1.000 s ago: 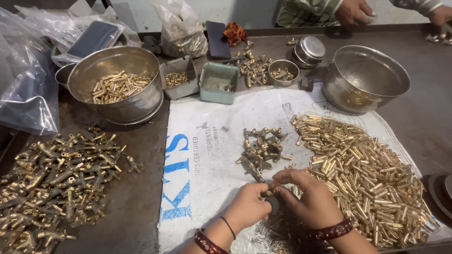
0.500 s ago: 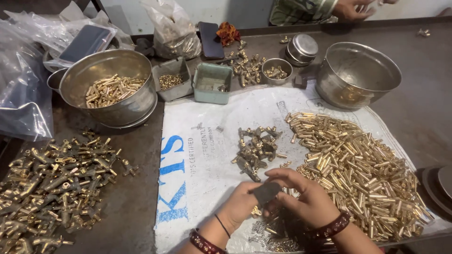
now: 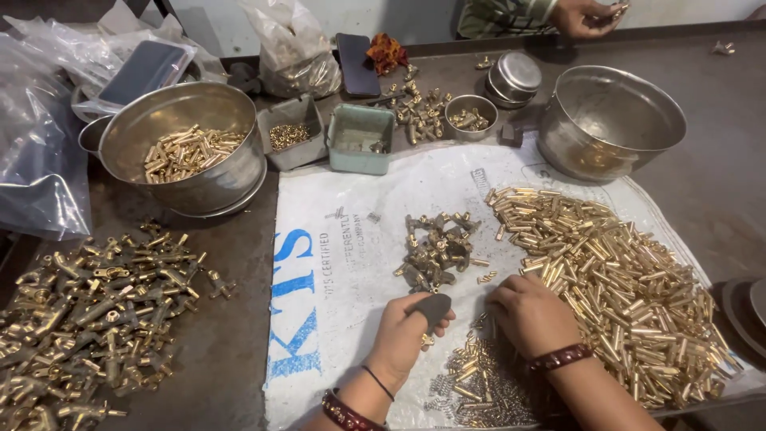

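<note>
the left hand (image 3: 403, 339) is gripping a small dark grey tool (image 3: 433, 306), fingers curled shut around it, over the white sack (image 3: 359, 263) lying on the surface. the right hand (image 3: 531, 315) is resting palm down beside the large heap of brass tubes (image 3: 614, 279); whether its fingers are holding anything cannot be told. a cluster of brass fittings (image 3: 437, 249) is sitting just beyond both hands, and small screws (image 3: 479, 383) are lying between the wrists.
</note>
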